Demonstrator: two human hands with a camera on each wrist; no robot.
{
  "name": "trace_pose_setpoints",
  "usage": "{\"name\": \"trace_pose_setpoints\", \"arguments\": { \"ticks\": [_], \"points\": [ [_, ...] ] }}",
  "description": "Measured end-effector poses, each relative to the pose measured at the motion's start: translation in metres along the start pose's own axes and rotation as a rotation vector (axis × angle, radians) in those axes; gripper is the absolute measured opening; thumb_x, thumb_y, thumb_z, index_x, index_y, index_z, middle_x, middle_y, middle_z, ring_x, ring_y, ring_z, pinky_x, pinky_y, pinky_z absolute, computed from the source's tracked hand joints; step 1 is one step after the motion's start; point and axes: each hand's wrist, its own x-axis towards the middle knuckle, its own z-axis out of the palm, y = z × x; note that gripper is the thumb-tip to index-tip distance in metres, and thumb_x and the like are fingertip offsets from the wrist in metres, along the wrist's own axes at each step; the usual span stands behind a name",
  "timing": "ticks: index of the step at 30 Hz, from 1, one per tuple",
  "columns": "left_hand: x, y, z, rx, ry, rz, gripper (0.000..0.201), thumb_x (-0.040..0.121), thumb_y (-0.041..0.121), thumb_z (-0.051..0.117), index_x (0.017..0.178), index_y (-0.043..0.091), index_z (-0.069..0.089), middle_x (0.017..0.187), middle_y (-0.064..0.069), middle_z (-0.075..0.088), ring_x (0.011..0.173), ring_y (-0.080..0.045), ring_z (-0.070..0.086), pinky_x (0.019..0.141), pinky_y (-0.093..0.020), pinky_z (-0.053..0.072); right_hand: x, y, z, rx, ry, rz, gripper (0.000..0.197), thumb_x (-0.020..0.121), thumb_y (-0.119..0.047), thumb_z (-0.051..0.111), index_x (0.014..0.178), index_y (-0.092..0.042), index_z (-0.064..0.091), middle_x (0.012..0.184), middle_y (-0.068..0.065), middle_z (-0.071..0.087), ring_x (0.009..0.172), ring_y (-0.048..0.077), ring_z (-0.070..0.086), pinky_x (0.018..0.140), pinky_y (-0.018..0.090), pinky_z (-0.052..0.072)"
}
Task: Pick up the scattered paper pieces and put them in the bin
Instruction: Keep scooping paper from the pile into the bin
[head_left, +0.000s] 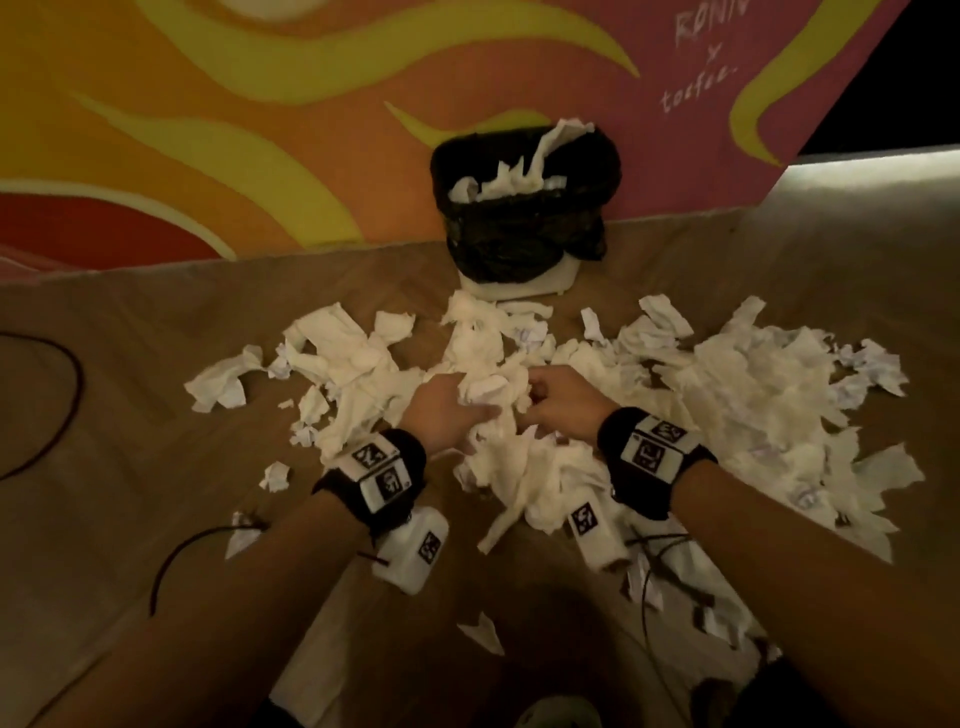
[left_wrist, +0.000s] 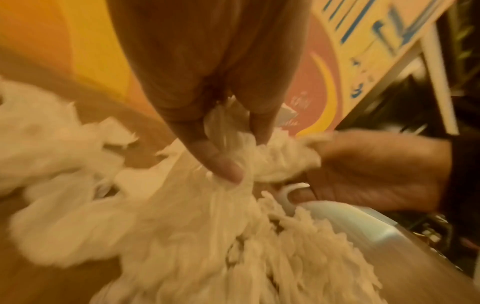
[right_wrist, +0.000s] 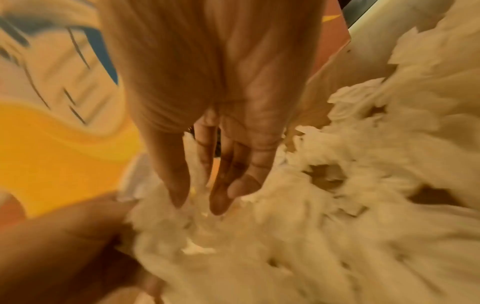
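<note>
My left hand (head_left: 447, 410) reaches toward one o'clock, thumb (left_wrist: 221, 162) and fingers pinched shut. My right hand (head_left: 563, 408) reaches toward eleven o'clock beside it, fingers (right_wrist: 223, 185) straight and pointing down. Both wrists wear black bands (head_left: 652, 457).

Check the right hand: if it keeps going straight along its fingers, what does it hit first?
Most likely the paper pile: the right hand points its straight fingers down into the crumpled tissue just beyond the tips. The left hand sits off to the side. Depth is blurred.

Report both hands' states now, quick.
Left hand: thumb and fingers pinch a wad of paper from the pile.
Right hand: open, fingers straight, tips reaching down into the paper pile.
</note>
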Motion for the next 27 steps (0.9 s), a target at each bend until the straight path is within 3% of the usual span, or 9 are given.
{"name": "trace_pose_setpoints", "arguments": {
  "ticks": [3, 5, 7, 10, 13, 17, 20, 24, 27],
  "points": [
    [0.002, 0.023, 0.002, 0.024, 0.016, 0.050, 0.016, 0.090, 0.017, 0.060, 0.106, 0.017, 0.064, 0.086, -0.003, 0.068, 0.065, -0.018, 0.065, 0.052, -0.030, 0.056, 0.009, -0.020, -0.005, -0.006, -0.031, -0.126, 0.069, 0.067, -0.013, 0.084, 0.128, -0.015, 0.051, 0.114, 0.004, 0.065, 0.096, 0.018, 0.065, 0.067, 0.029, 0.053],
    [0.004, 0.035, 0.002, 0.006, 0.015, 0.061, 0.021, 0.089, 0.016, 0.060, 0.110, 0.014, 0.063, 0.088, -0.004, 0.067, 0.073, -0.020, 0.065, 0.052, -0.026, 0.050, 0.011, -0.029, -0.006, -0.060, -0.036, -0.218, 0.099, 0.060, -0.022, 0.088, 0.143, -0.017, 0.035, 0.131, 0.001, 0.058, 0.114, 0.016, 0.058, 0.087, 0.031, 0.052],
    [0.006, 0.043, 0.000, -0.019, 0.016, 0.053, 0.023, 0.089, 0.018, 0.061, 0.111, 0.015, 0.062, 0.086, -0.001, 0.064, 0.071, -0.015, 0.062, 0.050, -0.021, 0.044, 0.012, -0.033, -0.009, -0.098, -0.021, -0.301, 0.085, 0.060, -0.023, 0.087, 0.135, -0.019, 0.048, 0.124, -0.003, 0.063, 0.113, 0.012, 0.059, 0.094, 0.030, 0.049],
    [0.005, 0.054, -0.003, -0.061, 0.039, 0.054, 0.025, 0.088, 0.024, 0.064, 0.111, 0.017, 0.059, 0.079, -0.001, 0.062, 0.061, -0.010, 0.057, 0.048, -0.023, 0.043, 0.012, -0.040, -0.018, -0.172, 0.101, -0.360, 0.036, 0.067, -0.017, 0.081, 0.100, -0.019, 0.067, 0.096, -0.003, 0.070, 0.091, 0.013, 0.065, 0.079, 0.029, 0.052],
    [0.008, 0.056, -0.009, -0.224, 0.051, -0.011, 0.043, 0.083, 0.034, 0.070, 0.120, 0.019, 0.054, 0.101, -0.008, 0.067, 0.079, -0.018, 0.064, 0.053, -0.028, 0.049, 0.017, -0.042, -0.020, -0.166, 0.194, -0.401, 0.014, 0.071, -0.017, 0.077, 0.081, -0.019, 0.067, 0.079, -0.004, 0.068, 0.078, 0.013, 0.064, 0.066, 0.028, 0.049],
    [0.005, 0.056, -0.021, -0.392, 0.042, -0.043, 0.052, 0.084, 0.040, 0.067, 0.123, 0.008, 0.055, 0.113, -0.017, 0.065, 0.090, -0.023, 0.066, 0.061, -0.033, 0.055, 0.021, -0.039, -0.018, -0.095, 0.239, -0.384, 0.009, 0.072, -0.011, 0.073, 0.078, -0.004, 0.070, 0.073, 0.012, 0.069, 0.070, 0.025, 0.065, 0.062, 0.039, 0.051],
    [-0.003, 0.061, -0.029, -0.375, 0.001, -0.056, 0.037, 0.094, 0.048, 0.048, 0.110, 0.019, 0.066, 0.101, -0.006, 0.071, 0.086, -0.021, 0.065, 0.070, -0.036, 0.055, 0.026, -0.036, -0.019, -0.012, 0.235, -0.340, 0.009, 0.073, -0.009, 0.073, 0.081, -0.006, 0.073, 0.076, 0.012, 0.071, 0.067, 0.023, 0.067, 0.059, 0.038, 0.054],
    [-0.001, 0.067, -0.038, -0.270, 0.155, -0.085, 0.040, 0.098, 0.043, 0.045, 0.109, 0.012, 0.066, 0.096, -0.013, 0.071, 0.077, -0.023, 0.066, 0.061, -0.032, 0.052, 0.025, -0.040, -0.019, 0.106, 0.214, -0.287, 0.010, 0.078, -0.004, 0.073, 0.086, 0.000, 0.072, 0.082, 0.019, 0.072, 0.065, 0.026, 0.069, 0.053, 0.030, 0.053],
    [0.000, 0.064, -0.042, -0.266, 0.234, -0.043, 0.028, 0.096, 0.034, 0.051, 0.104, 0.012, 0.067, 0.080, -0.007, 0.065, 0.064, -0.018, 0.059, 0.052, -0.027, 0.045, 0.019, -0.047, -0.025, 0.224, 0.189, -0.257, 0.007, 0.081, -0.002, 0.071, 0.079, -0.009, 0.069, 0.074, 0.013, 0.071, 0.059, 0.022, 0.068, 0.052, 0.026, 0.054]
  ]
}}
